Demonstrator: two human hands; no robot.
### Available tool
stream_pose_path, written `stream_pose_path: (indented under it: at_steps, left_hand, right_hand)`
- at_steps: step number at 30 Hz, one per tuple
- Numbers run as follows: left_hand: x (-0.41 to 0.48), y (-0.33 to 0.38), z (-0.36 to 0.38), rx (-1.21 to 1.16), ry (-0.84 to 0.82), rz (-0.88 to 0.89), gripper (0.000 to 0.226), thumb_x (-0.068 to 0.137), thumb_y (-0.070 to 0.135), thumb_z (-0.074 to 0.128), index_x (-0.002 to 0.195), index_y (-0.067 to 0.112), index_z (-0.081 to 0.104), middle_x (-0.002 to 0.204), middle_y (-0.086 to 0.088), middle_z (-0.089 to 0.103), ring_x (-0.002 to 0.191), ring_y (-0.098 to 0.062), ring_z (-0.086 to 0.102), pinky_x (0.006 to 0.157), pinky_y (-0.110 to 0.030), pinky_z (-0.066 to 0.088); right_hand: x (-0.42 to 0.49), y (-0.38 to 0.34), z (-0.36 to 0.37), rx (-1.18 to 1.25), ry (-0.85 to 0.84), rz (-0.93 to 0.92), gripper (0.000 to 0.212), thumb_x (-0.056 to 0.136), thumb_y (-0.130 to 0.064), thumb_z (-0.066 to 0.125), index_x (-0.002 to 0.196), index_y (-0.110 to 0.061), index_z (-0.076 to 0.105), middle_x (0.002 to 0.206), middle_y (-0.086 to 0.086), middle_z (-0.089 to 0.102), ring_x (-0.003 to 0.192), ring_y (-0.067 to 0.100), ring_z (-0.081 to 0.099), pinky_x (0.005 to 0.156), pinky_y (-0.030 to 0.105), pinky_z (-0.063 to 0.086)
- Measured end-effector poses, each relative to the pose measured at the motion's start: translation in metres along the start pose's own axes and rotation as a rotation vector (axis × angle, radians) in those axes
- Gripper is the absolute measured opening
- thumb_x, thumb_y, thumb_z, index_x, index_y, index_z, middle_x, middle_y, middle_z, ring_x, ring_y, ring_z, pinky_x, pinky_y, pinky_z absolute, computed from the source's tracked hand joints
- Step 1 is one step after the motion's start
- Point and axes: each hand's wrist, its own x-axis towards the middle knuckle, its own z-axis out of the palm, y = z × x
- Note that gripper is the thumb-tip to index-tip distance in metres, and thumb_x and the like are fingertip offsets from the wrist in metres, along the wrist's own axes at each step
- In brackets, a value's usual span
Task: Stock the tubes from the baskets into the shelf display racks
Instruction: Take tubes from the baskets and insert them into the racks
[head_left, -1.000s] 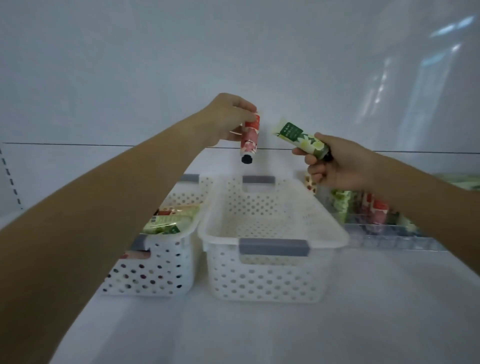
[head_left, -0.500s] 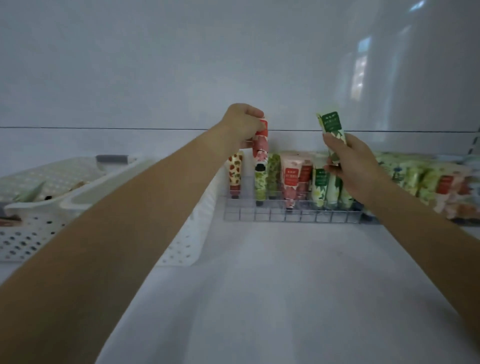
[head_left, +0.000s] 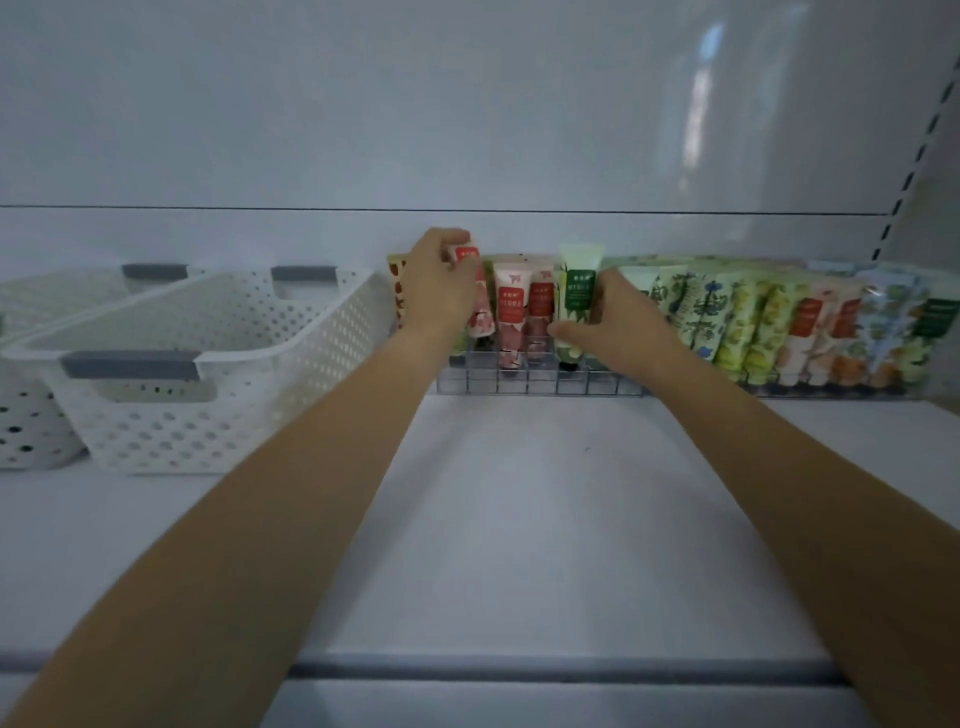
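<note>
My left hand (head_left: 439, 283) grips a red and pink tube (head_left: 475, 296), held upright, cap down, at the left end of the clear display rack (head_left: 540, 382). My right hand (head_left: 610, 317) pinches a green tube (head_left: 575, 299), also cap down, its lower end inside the rack beside two red tubes (head_left: 522, 317). More tubes in green, blue and orange prints (head_left: 779, 327) fill the rack to the right. Two white perforated baskets (head_left: 208, 374) stand at the left; their contents are hidden from this angle.
The white shelf surface (head_left: 519, 519) stretches from the rack to the front edge. The back wall rises behind the rack. A slotted shelf upright (head_left: 914, 156) runs up at the far right.
The view swung right from the baskets to the rack. Both hands carried their tubes forward and down, and the tubes now stand cap down at the rack.
</note>
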Motion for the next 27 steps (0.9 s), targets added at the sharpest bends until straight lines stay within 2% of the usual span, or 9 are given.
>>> stream_pose_path:
  at_steps: [2,7,10,14,17,20,24,26,27]
  left_hand:
    - [-0.002,-0.008,-0.009,-0.056,-0.013,-0.018,0.022,0.091,0.003,0.053,0.109,0.013,0.057,0.111,-0.005,0.057,0.095,-0.016,0.06,0.076,-0.024,0.055]
    - [0.0,-0.015,-0.03,-0.054,-0.016,0.03,0.021,0.088,0.003,0.057,0.097,0.022,0.059,0.094,0.008,0.054,0.1,-0.025,0.061,0.079,-0.035,0.055]
    - [-0.003,-0.015,-0.028,-0.051,0.003,0.066,0.021,0.087,0.002,0.058,0.103,0.016,0.061,0.087,0.013,0.051,0.083,-0.012,0.059,0.069,-0.021,0.055]
    - [-0.004,-0.002,-0.019,-0.055,-0.029,0.144,0.018,0.086,0.004,0.06,0.095,0.019,0.058,0.089,0.015,0.052,0.081,-0.009,0.058,0.073,-0.022,0.054]
    - [-0.006,0.007,-0.008,0.011,-0.093,0.258,0.015,0.084,0.006,0.064,0.086,0.019,0.056,0.087,0.015,0.056,0.08,-0.009,0.057,0.07,-0.011,0.049]
    - [-0.005,0.013,0.003,0.104,-0.203,0.357,0.014,0.082,0.009,0.067,0.086,0.016,0.056,0.082,0.015,0.056,0.074,-0.008,0.056,0.067,-0.012,0.047]
    - [-0.001,0.014,0.015,0.269,-0.34,0.432,0.028,0.083,0.01,0.065,0.11,0.012,0.057,0.086,0.011,0.055,0.072,-0.014,0.06,0.062,-0.01,0.046]
    - [0.003,0.011,0.018,0.321,-0.358,0.464,0.035,0.084,0.011,0.065,0.118,0.013,0.056,0.095,0.003,0.06,0.081,-0.013,0.058,0.069,-0.005,0.043]
    - [0.006,0.009,0.02,0.342,-0.362,0.478,0.035,0.084,0.012,0.065,0.118,0.012,0.057,0.101,-0.002,0.063,0.09,-0.015,0.057,0.077,-0.008,0.044]
  right_hand:
    - [0.0,0.003,0.002,-0.042,0.024,-0.019,0.05,0.079,-0.026,0.072,0.116,-0.009,0.043,0.097,0.0,0.057,0.081,0.013,0.054,0.057,0.022,0.038]
    - [-0.003,0.006,0.004,-0.16,0.046,0.019,0.056,0.077,-0.031,0.074,0.115,-0.007,0.04,0.084,-0.001,0.053,0.068,0.011,0.049,0.049,0.02,0.034]
    - [-0.006,0.006,0.008,-0.207,0.042,0.033,0.059,0.078,-0.031,0.073,0.117,-0.004,0.038,0.088,0.006,0.056,0.071,0.018,0.053,0.056,0.03,0.042]
    - [-0.01,0.005,0.014,-0.268,0.005,0.034,0.058,0.081,-0.028,0.071,0.117,0.0,0.036,0.097,0.016,0.058,0.085,0.03,0.059,0.07,0.037,0.05]
    - [-0.011,0.005,0.011,-0.245,-0.037,0.055,0.064,0.078,-0.033,0.073,0.117,0.0,0.035,0.089,0.009,0.054,0.079,0.025,0.055,0.062,0.033,0.046]
    - [-0.009,0.003,0.005,-0.204,-0.097,0.114,0.067,0.075,-0.033,0.076,0.119,-0.002,0.036,0.093,0.007,0.053,0.08,0.02,0.051,0.058,0.03,0.041]
    - [-0.006,0.003,0.001,-0.21,-0.163,0.161,0.06,0.077,-0.023,0.074,0.119,-0.003,0.037,0.098,0.008,0.051,0.082,0.02,0.048,0.049,0.022,0.032]
    - [-0.005,0.004,0.001,-0.204,-0.174,0.163,0.055,0.078,-0.019,0.073,0.116,-0.003,0.038,0.096,0.009,0.051,0.081,0.02,0.048,0.049,0.021,0.032]
    - [-0.005,0.005,0.001,-0.202,-0.179,0.161,0.052,0.078,-0.017,0.073,0.115,-0.003,0.039,0.094,0.008,0.051,0.08,0.02,0.048,0.048,0.022,0.032]
